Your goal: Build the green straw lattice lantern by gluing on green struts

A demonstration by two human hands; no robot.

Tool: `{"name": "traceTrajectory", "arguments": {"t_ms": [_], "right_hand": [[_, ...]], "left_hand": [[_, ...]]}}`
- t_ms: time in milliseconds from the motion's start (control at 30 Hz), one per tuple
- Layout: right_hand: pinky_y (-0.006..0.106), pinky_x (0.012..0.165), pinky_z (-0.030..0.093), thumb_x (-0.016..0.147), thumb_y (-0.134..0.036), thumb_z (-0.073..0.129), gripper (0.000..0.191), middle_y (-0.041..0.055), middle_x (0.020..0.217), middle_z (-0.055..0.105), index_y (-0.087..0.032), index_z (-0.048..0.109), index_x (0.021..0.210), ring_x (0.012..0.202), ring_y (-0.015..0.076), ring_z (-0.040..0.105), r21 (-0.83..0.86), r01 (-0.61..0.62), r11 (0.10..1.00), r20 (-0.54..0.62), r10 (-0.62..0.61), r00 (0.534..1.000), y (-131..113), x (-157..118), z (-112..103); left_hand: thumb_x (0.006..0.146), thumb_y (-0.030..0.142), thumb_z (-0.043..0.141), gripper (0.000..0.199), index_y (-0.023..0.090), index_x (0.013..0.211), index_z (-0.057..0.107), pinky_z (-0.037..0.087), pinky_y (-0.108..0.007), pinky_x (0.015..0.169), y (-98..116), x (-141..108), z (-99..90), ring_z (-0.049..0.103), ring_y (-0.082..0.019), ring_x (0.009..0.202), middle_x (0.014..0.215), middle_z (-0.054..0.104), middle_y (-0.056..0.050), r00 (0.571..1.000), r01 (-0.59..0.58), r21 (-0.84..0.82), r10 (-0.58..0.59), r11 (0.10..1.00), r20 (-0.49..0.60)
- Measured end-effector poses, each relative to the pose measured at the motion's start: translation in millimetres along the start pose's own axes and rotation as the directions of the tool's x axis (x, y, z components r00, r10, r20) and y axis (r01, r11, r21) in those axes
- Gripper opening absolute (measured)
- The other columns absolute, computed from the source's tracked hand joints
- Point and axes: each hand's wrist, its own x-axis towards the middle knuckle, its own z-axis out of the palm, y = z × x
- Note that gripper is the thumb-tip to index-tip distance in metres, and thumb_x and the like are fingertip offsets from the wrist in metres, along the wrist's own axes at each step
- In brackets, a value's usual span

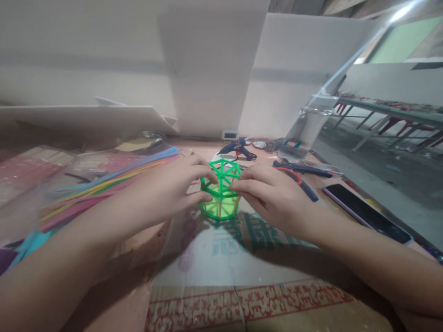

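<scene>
A small green cage-like frame (pixel 220 197) stands upright on the work surface, apparently made of fuzzy pipe cleaners. It has a many-sided spoked top, thin tan posts and a yellow-green base. My left hand (pixel 188 182) grips its left side, thumb and fingers curved around the upper ring. From the right, my right hand (pixel 266 186) pinches the upper part near the ring, fingertips pressed close together. Fingers cover part of both sides of the frame, so the exact contact points are partly hidden.
Colourful pipe cleaners (pixel 114 177) lie at left. Behind the frame are a blue glue gun (pixel 237 150) and a small display (pixel 230 135). At right are pliers (pixel 301 180), a clear container (pixel 304 133) and a phone (pixel 367 212). White boards (pixel 211 69) rise behind.
</scene>
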Motion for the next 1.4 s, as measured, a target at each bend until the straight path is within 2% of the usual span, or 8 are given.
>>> {"name": "traceTrajectory", "arguments": {"t_ms": [300, 600, 767, 1000, 1400], "right_hand": [[0.032, 0.071, 0.05, 0.099, -0.005, 0.054, 0.02, 0.0104, 0.089, 0.071, -0.009, 0.073, 0.099, 0.082, 0.0211, 0.062, -0.024, 0.008, 1.0, 0.009, -0.008, 1.0, -2.1, 0.5, 0.9], [0.031, 0.073, 0.049, 0.102, -0.006, 0.047, 0.026, 0.0085, 0.088, 0.069, -0.012, 0.073, 0.098, 0.081, 0.0196, 0.059, -0.023, 0.028, 0.999, 0.019, -0.027, 0.999, -1.3, -2.2, 3.1], [0.032, 0.071, 0.048, 0.102, -0.008, 0.05, 0.023, 0.0098, 0.089, 0.07, -0.012, 0.073, 0.101, 0.08, 0.02, 0.058, -0.053, 0.005, 0.999, 0.048, -0.003, 0.999, -3.6, -2.9, 2.5], [0.03, 0.068, 0.047, 0.098, -0.003, 0.05, 0.025, 0.0078, 0.086, 0.069, -0.014, 0.072, 0.096, 0.078, 0.0188, 0.059, 0.0, 0.008, 1.0, 0.027, -0.008, 1.0, -3.5, -0.9, 1.0], [0.03, 0.07, 0.05, 0.098, -0.003, 0.05, 0.024, 0.0064, 0.087, 0.069, -0.017, 0.069, 0.097, 0.081, 0.0182, 0.062, 0.054, -0.011, 0.998, 0.049, 0.008, 0.999, -0.7, -1.8, 2.6]], "left_hand": [[0.094, 0.025, 0.062, 0.013, 0.026, 0.102, 0.073, 0.048, -0.04, 0.092, 1.2, 1.0, 1.6, 0.061, -0.025, 0.107, 0.112, 0.065, -0.004, 1.0, -0.004, 0.002, 0.004, 1.0, -0.003], [0.096, 0.027, 0.062, 0.012, 0.025, 0.1, 0.074, 0.048, -0.039, 0.092, 1.6, 2.6, 2.8, 0.06, -0.025, 0.106, 0.112, 0.065, -0.005, 1.0, -0.002, -0.006, 0.002, 1.0, 0.021], [0.096, 0.028, 0.06, 0.015, 0.023, 0.097, 0.074, 0.049, -0.04, 0.091, 2.8, 3.3, 1.8, 0.06, -0.026, 0.108, 0.112, 0.064, -0.007, 0.999, -0.014, -0.012, 0.015, 1.0, 0.037], [0.096, 0.027, 0.062, 0.013, 0.023, 0.094, 0.074, 0.049, -0.039, 0.088, 4.3, 3.3, 0.6, 0.061, -0.025, 0.105, 0.11, 0.065, -0.006, 0.998, -0.056, -0.021, 0.056, 0.998, 0.021], [0.096, 0.023, 0.062, 0.012, 0.023, 0.093, 0.074, 0.047, -0.036, 0.085, 1.5, 3.6, 4.8, 0.06, -0.024, 0.1, 0.107, 0.064, -0.005, 0.998, -0.066, -0.001, 0.066, 0.998, 0.003]]}}
